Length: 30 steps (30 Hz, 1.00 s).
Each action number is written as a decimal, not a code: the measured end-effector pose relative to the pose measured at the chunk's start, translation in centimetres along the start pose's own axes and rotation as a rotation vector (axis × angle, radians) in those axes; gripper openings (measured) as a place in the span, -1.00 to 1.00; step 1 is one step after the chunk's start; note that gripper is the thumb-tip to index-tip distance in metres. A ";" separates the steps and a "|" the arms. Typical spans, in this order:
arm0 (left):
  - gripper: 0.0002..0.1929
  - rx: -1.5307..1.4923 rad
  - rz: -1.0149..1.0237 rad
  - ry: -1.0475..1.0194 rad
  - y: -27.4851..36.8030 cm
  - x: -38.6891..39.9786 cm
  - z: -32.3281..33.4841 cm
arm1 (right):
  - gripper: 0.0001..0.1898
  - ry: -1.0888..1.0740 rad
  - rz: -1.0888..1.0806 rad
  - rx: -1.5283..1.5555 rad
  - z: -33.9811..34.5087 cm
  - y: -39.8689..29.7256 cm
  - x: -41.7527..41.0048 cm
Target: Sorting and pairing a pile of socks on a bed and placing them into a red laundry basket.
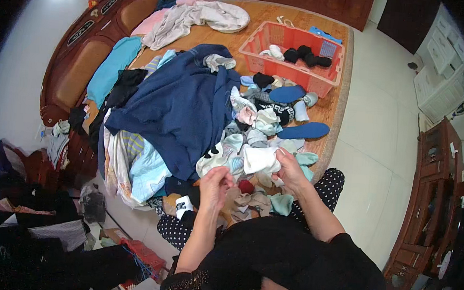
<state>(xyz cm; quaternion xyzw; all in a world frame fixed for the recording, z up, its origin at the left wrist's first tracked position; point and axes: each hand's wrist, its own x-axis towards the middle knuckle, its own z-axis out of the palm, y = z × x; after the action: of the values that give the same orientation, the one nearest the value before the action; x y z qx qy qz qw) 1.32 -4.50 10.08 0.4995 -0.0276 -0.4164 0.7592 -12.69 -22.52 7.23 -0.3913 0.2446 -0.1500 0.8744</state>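
My right hand [290, 169] grips a folded white sock [261, 160] by its right end, above a heap of mixed socks [257, 138] on the bed. To its left, my left hand [217, 181] is raised over the heap with fingers curled; whether anything is between them cannot be told. Two blue insoles [303, 131] lie on the right side of the pile. Beyond it stands a pink plastic basket [291, 70] with black sock bundles [304, 56] and white socks [274, 52] inside. A dark blue garment [178, 104] is spread left of the socks.
A turquoise cloth [113, 68] lies by the wooden headboard [73, 79], with a pale crumpled garment [197, 17] farther back. Black items and a red basket [143, 254] stand at lower left. A wooden cabinet [428, 193] is across the tiled floor at right.
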 end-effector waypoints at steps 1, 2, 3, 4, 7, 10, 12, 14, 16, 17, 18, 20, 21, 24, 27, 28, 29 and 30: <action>-0.88 0.006 0.016 0.046 0.1 0.0 -0.5 | -0.64 0.006 -0.012 -0.004 -0.3 -0.1 0.1; -0.87 0.052 0.004 0.098 0.1 -0.3 -0.9 | -0.66 0.038 -0.021 -0.013 -0.4 -0.1 0.1; -0.85 0.089 -0.006 0.086 0.2 -0.7 -1.0 | -0.67 0.070 -0.036 -0.022 -0.6 -0.4 0.0; -0.85 0.079 -0.036 0.090 -0.1 -1.0 -1.8 | -0.67 0.063 -0.040 -0.043 -1.4 -0.1 0.4; -0.83 0.074 -0.116 0.114 -2.0 -2.2 -4.1 | -0.67 0.146 0.044 -0.087 -3.3 -0.2 2.3; -0.86 0.077 -0.200 0.106 -3.6 -3.2 -5.9 | -0.67 0.226 0.069 -0.168 -6.8 -2.0 5.1; -0.85 0.081 -0.310 0.143 -4.4 -3.6 -6.5 | -0.71 0.270 -0.010 -0.168 -7.7 -4.8 6.9; -0.85 0.093 -0.314 0.138 -4.4 -3.5 -5.9 | -0.72 0.172 -0.380 0.188 -7.4 -9.6 8.7; -0.85 0.084 -0.303 0.165 -4.4 -4.0 -6.5 | -0.63 -0.119 -0.531 0.310 -5.6 -14.5 9.1; -0.85 0.088 -0.314 0.170 -4.5 -3.8 -6.4 | -0.66 0.031 -0.532 0.368 -5.6 -15.8 9.2; -0.85 0.086 -0.298 0.169 -4.5 -3.5 -6.2 | -0.62 0.040 -0.586 0.269 -4.7 -16.6 8.8; -0.86 0.087 -0.290 0.174 -4.6 -3.2 -6.0 | -0.56 0.054 -0.628 0.175 -4.6 -15.9 8.9; -0.86 0.090 -0.298 0.183 -4.7 -3.3 -6.0 | -0.61 0.099 -0.501 0.117 -5.9 -14.3 9.7; -0.85 0.112 -0.328 0.174 -5.3 -2.9 -5.6 | -0.72 0.242 -0.242 0.021 -9.2 -10.1 10.4; -0.86 0.132 -0.369 0.150 -5.5 -2.8 -5.7 | -0.82 0.391 -0.099 -0.064 -11.5 -6.3 10.8; -0.86 0.143 -0.372 0.152 -5.6 -2.8 -5.6 | -0.86 0.446 -0.093 -0.116 -12.2 -5.3 10.9; -0.86 0.154 -0.375 0.155 -5.7 -2.9 -5.7 | -0.86 0.451 -0.086 -0.111 -12.7 -4.5 11.3; -0.86 0.155 -0.377 0.161 -5.9 -2.8 -5.9 | -0.82 0.453 -0.075 -0.187 -12.3 -4.1 11.7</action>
<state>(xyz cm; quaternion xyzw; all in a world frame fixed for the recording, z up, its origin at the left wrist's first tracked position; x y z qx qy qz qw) -1.38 0.78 3.60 0.5845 0.0953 -0.5064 0.6268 -9.92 -38.03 -0.36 -0.4357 0.4324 -0.2429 0.7512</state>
